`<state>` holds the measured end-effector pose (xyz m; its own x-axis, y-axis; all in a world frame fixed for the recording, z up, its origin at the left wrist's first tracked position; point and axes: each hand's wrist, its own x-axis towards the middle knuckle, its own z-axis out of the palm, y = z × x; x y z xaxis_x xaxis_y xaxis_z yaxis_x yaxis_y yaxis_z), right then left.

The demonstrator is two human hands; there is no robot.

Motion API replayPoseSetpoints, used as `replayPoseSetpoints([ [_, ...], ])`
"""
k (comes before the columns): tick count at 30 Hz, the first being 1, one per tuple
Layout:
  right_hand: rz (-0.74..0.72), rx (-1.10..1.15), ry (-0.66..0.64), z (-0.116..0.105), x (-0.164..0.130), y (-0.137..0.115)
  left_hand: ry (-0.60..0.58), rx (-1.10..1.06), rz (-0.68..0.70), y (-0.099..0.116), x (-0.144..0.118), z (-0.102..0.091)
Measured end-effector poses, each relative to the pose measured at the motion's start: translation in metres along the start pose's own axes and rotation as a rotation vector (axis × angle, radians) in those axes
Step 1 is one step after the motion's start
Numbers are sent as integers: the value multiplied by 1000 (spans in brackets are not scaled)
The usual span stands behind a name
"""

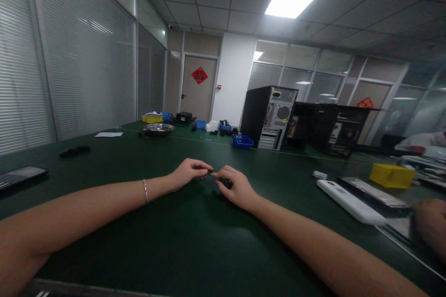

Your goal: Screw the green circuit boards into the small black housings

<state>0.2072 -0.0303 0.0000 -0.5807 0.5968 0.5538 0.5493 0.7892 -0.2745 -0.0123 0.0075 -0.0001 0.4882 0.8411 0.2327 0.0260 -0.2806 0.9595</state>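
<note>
Above the dark green tabletop (188, 241), my two hands meet near the middle of the view. My left hand (186, 174), with a bracelet (145, 191) on its wrist, is closed in a pinch on a tiny dark piece with a shiny spot (209, 173). Fingers of my right hand (239, 188) are wrapped round a small black object (225, 182), its tip pointing towards the pinched piece. Whether the two pieces touch or are joined, I cannot tell. Both are too small and partly covered for their kind to show.
Computer towers (270, 118) stand at the back right behind a blue bin (243, 141). A metal bowl (158, 129) sits at the back left. To the right lie a white power bank-like block (348, 201) and a yellow box (392, 175). Another person's blurred hand (430, 227) is at the right edge.
</note>
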Motion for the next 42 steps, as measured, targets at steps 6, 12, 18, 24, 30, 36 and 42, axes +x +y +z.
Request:
replayPoseSetpoints([
  [6,-19,3,-10,-2,-1,-2,-19,-11,-18,0,-1,0],
  [12,-42,33,-6,-2,-1,0,-61,-91,-81,-1,-1,0],
  [18,-56,72,11,-2,-1,-1,-90,-167,-125,2,-3,-1],
  [24,-48,97,33,-3,-2,-1,-102,-206,-134,6,-4,0],
  [30,-28,85,35,-1,0,0,-49,-217,-106,3,0,4],
  [36,-37,85,15,-4,0,-2,-50,-230,-124,8,-2,5],
  [42,-16,70,36,-6,1,-4,3,-266,-96,13,-3,9],
])
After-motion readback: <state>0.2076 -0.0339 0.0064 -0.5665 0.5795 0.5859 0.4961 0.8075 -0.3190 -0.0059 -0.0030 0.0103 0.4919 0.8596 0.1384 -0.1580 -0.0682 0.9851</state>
